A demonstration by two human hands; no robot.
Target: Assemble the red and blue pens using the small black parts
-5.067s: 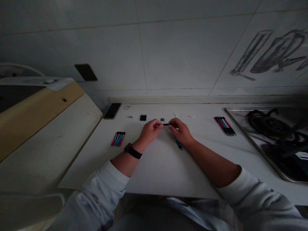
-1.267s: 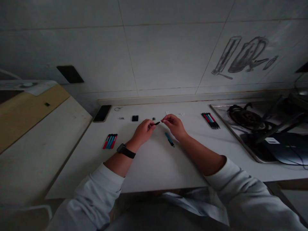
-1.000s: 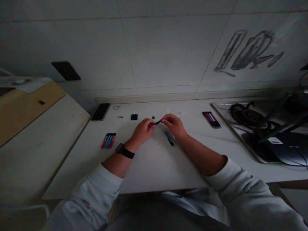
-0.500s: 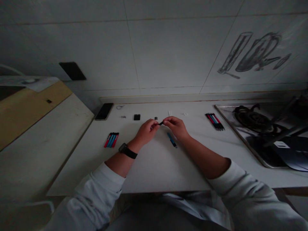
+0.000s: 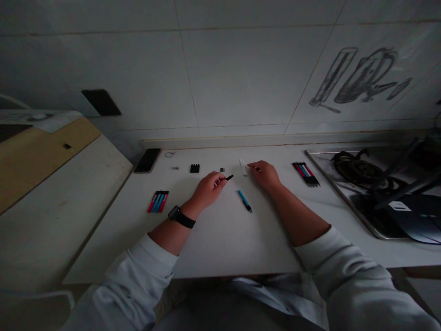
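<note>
My left hand (image 5: 209,187), with a black watch on its wrist, pinches a short black pen part (image 5: 229,177) above the white table. My right hand (image 5: 266,174) is apart from it, with fingertips drawn together close beside thin whitish clear tubes (image 5: 243,168). Whether anything sits between those fingertips is hard to make out. A blue and black pen (image 5: 245,201) lies on the table between my forearms. Just beyond my left hand are small dark pieces (image 5: 222,169). Farther left stand several black pen parts (image 5: 195,168) in a row, and small springs (image 5: 175,168).
Several red and blue pen barrels (image 5: 158,201) lie at left; several pens (image 5: 306,174) lie at right. A phone (image 5: 147,160) and a ring-shaped item (image 5: 170,154) are at the back left. A metal-rimmed stove (image 5: 361,211) borders the right side, the wall the back.
My right hand has let go of the black pen part and moved right to beside the clear tubes. My left hand keeps holding the part nearly in place.
</note>
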